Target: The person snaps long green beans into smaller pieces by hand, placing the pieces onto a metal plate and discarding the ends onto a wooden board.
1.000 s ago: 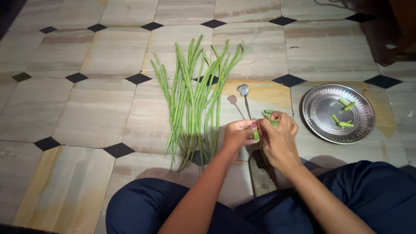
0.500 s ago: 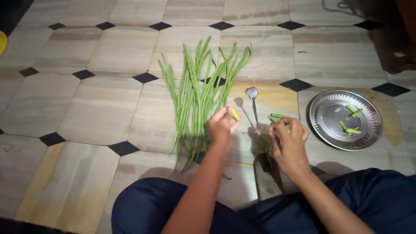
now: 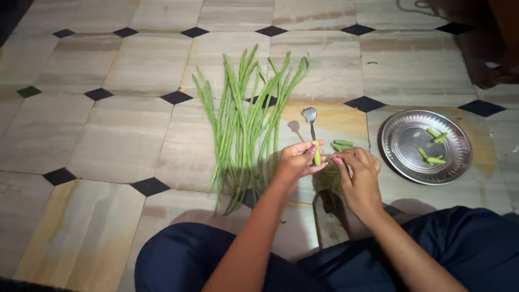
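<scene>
My left hand (image 3: 294, 161) pinches a short green bean piece (image 3: 317, 153) between thumb and fingers, just right of a spread bundle of long green beans (image 3: 246, 119) lying on the tiled floor. My right hand (image 3: 359, 173) is close beside it, fingers curled toward the same piece, with a couple of cut green pieces (image 3: 341, 145) showing just above its fingertips. Whether those pieces are held or lying on the floor, I cannot tell. Both forearms reach out over my dark blue trouser legs.
A round steel plate (image 3: 403, 157) with a few cut bean pieces (image 3: 432, 151) sits on the floor to the right. A small metal spoon-like tool (image 3: 310, 118) lies above my hands. A dark object (image 3: 486, 48) fills the top right corner.
My left hand, which had swung left toward the bean bundle with a piece, has come back to meet my right hand. The camera view shifted slightly.
</scene>
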